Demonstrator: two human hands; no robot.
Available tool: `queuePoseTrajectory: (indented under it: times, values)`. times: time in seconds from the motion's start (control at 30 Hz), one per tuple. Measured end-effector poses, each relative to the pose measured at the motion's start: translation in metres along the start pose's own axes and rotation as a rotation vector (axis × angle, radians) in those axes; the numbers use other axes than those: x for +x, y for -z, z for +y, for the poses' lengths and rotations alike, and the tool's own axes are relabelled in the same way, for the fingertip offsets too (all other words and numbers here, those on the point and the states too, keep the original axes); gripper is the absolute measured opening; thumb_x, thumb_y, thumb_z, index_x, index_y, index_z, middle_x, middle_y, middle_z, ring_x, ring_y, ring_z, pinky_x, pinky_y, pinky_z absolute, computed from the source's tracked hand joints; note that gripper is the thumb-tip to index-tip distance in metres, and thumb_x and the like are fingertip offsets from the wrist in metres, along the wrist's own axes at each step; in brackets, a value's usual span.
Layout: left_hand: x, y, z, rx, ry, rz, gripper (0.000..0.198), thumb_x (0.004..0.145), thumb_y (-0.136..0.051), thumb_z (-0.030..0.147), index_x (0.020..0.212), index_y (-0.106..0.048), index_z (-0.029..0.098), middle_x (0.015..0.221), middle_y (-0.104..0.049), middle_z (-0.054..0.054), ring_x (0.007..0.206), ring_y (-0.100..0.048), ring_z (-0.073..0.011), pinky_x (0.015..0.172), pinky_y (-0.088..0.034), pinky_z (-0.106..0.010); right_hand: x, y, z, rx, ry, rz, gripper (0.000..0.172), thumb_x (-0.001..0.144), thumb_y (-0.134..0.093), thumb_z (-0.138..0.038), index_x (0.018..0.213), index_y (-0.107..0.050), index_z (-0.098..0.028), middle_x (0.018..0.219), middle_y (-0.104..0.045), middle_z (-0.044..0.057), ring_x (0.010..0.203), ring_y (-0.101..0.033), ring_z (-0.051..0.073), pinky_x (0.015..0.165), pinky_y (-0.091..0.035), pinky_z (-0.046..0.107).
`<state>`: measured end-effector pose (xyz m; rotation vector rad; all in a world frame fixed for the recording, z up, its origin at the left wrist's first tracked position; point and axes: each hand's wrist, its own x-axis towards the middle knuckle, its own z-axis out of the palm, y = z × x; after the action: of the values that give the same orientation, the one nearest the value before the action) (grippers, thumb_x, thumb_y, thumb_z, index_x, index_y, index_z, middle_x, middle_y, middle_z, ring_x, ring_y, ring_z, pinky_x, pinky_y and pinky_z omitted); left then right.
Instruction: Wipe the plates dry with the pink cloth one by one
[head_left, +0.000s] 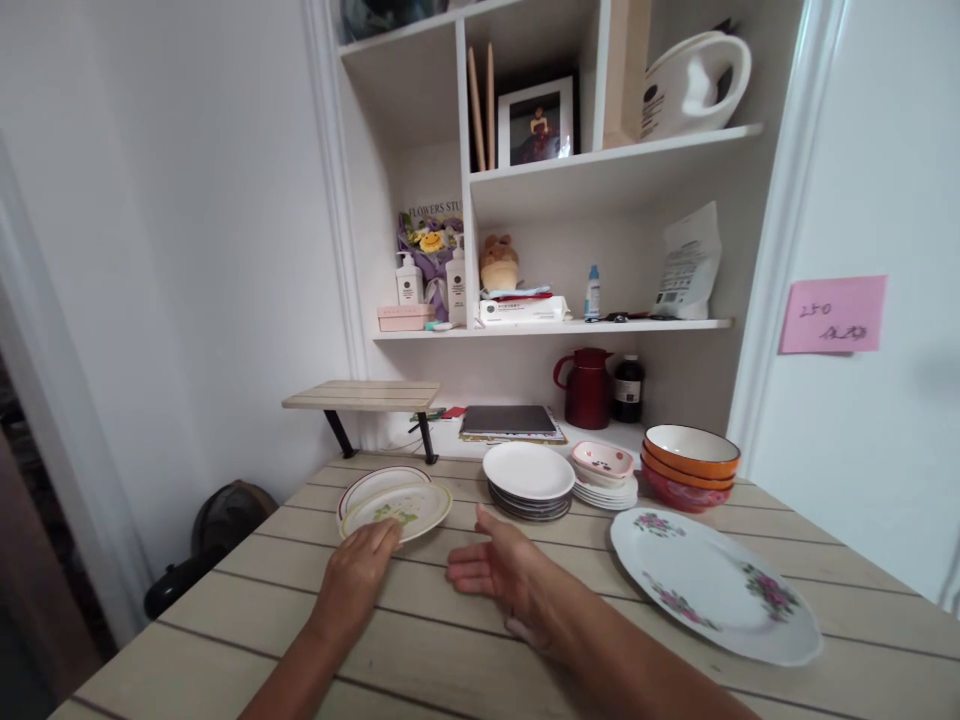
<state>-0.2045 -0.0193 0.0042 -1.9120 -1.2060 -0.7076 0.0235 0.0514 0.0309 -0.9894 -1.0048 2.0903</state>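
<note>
My left hand (356, 572) is closed on the front rim of a cream oval plate (420, 505) with a green leafy print. Its fingers lie over the rim, and the thumb is hidden. That plate overlaps a second pale plate (375, 482) with a dark red rim line behind it. To the right, my right hand (502, 570) is held with fingers stretched out and thumb raised, holding nothing. Just beyond it stands a stack of round plates, a white plate (529, 470) on top and dark-edged ones underneath.
Small saucers (607, 492) carry pink-patterned dishes (602, 460). Orange-rimmed bowls (690, 450) are stacked at the back right, behind a large floral oval platter (712, 580). A small raised wooden shelf (364, 395), a laptop (506, 420) and a red jug (589, 390) stand behind.
</note>
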Motion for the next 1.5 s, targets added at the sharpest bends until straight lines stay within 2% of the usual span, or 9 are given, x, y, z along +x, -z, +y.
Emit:
queuePoseTrajectory:
  times: [0.1, 0.27, 0.47, 0.57, 0.7, 0.87, 1.07, 1.23, 1.5]
  values:
    - [-0.003, 0.01, 0.005, 0.001, -0.095, 0.004, 0.027, 0.091, -0.045, 0.017, 0.11, -0.063, 0.02, 0.107, -0.072, -0.007, 0.096, -0.067, -0.0198, 0.085, -0.052, -0.032, 0.024, -0.021, 0.008, 0.085, -0.042, -0.022, 0.052, 0.09, -0.034, -0.057, 0.103, -0.055, -0.011, 0.078, -0.07, 0.015, 0.064, -0.069, 0.022, 0.061, -0.055, 0.036]
    - [0.002, 0.031, 0.013, -0.02, -0.281, -0.001, 0.028, 0.092, -0.042, 0.014, 0.111, -0.063, 0.019, 0.111, -0.07, -0.006, 0.105, -0.063, -0.0178, 0.095, -0.047, -0.031, 0.03, -0.038, 0.019, 0.223, 0.028, 0.071, 0.035, 0.085, -0.046, -0.014, 0.12, -0.047, -0.014, 0.085, -0.071, 0.009, 0.066, -0.068, 0.017, 0.061, -0.056, 0.031]
    - [0.028, 0.046, 0.038, -0.108, -0.346, -0.048, 0.034, 0.091, -0.051, 0.023, 0.124, -0.054, 0.02, 0.119, -0.066, -0.008, 0.119, -0.053, -0.021, 0.11, -0.034, -0.044, -0.014, -0.004, 0.019, 0.304, 0.195, 0.122, 0.049, 0.075, -0.055, -0.008, 0.122, -0.048, -0.02, 0.088, -0.073, 0.007, 0.069, -0.07, 0.019, 0.063, -0.057, 0.032]
    - [0.042, 0.041, 0.058, -0.227, -0.115, -0.022, 0.06, 0.083, -0.06, 0.041, 0.136, -0.041, 0.02, 0.137, -0.05, -0.013, 0.132, -0.039, -0.0273, 0.112, -0.026, -0.051, -0.042, 0.026, 0.005, 0.318, 0.258, 0.145, 0.05, 0.075, -0.059, -0.013, 0.123, -0.05, -0.022, 0.095, -0.074, 0.008, 0.075, -0.07, 0.022, 0.067, -0.057, 0.037]
    - [0.064, 0.023, 0.087, -0.56, 0.38, 0.15, 0.055, 0.089, -0.051, 0.028, 0.141, -0.031, 0.028, 0.146, -0.035, -0.011, 0.137, -0.03, -0.0261, 0.112, -0.024, -0.053, -0.071, 0.064, -0.018, 0.337, 0.425, 0.177, 0.057, 0.073, -0.062, -0.013, 0.127, -0.049, -0.024, 0.108, -0.071, 0.008, 0.085, -0.07, 0.023, 0.076, -0.057, 0.038]
    - [0.095, 0.006, 0.129, -1.506, 0.983, 0.192, 0.064, 0.087, -0.055, 0.037, 0.143, -0.024, 0.035, 0.148, -0.037, -0.007, 0.135, -0.036, -0.0264, 0.109, -0.03, -0.05, -0.083, 0.1, -0.026, 0.288, 0.535, 0.176, 0.061, 0.071, -0.066, -0.018, 0.129, -0.048, -0.022, 0.108, -0.071, 0.009, 0.086, -0.07, 0.025, 0.073, -0.056, 0.038]
    - [0.097, 0.0, 0.157, -2.339, 1.134, 0.014, 0.05, 0.09, -0.047, 0.044, 0.137, -0.045, 0.025, 0.138, -0.053, -0.008, 0.131, -0.042, -0.0252, 0.11, -0.032, -0.043, -0.088, 0.107, -0.017, 0.207, 0.578, 0.097, 0.057, 0.073, -0.066, -0.025, 0.128, -0.049, -0.021, 0.11, -0.07, 0.01, 0.091, -0.068, 0.026, 0.077, -0.054, 0.037]
    - [0.079, -0.002, 0.154, -2.464, 1.268, -0.044, 0.042, 0.09, -0.05, 0.039, 0.128, -0.057, 0.022, 0.131, -0.058, -0.008, 0.129, -0.045, -0.0271, 0.113, -0.028, -0.044, -0.089, 0.1, -0.011, 0.157, 0.608, 0.097, 0.05, 0.077, -0.062, -0.027, 0.126, -0.051, -0.022, 0.109, -0.07, 0.007, 0.094, -0.066, 0.026, 0.08, -0.052, 0.037]
    - [0.071, -0.007, 0.158, -2.266, 1.571, -0.089, 0.054, 0.086, -0.056, 0.019, 0.138, -0.043, 0.012, 0.121, -0.064, -0.015, 0.119, -0.055, -0.0307, 0.107, -0.037, -0.049, -0.077, 0.095, 0.007, 0.158, 0.598, 0.026, 0.049, 0.075, -0.068, -0.033, 0.12, -0.054, -0.022, 0.106, -0.07, 0.008, 0.089, -0.067, 0.026, 0.081, -0.052, 0.04]
